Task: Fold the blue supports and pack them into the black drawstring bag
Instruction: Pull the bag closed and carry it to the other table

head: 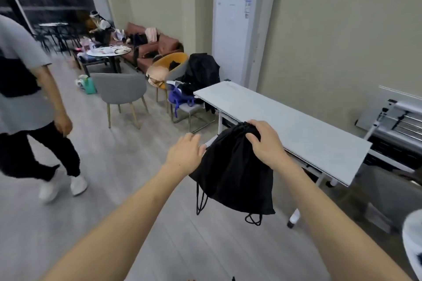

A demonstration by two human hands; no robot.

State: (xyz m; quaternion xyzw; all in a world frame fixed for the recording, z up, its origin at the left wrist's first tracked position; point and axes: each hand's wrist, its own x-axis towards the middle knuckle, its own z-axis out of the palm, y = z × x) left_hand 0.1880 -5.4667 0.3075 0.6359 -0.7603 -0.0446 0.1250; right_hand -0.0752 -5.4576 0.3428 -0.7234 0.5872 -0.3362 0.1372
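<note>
Two hands on the job: my right hand [266, 141] is gripping the gathered top of the black bag [235, 173], hanging near the white table [296, 125]; my left hand [186, 151], fingers loosely spread, is touching its left side. No blue supports showing. Packing probably done; next, setting it down.
</note>
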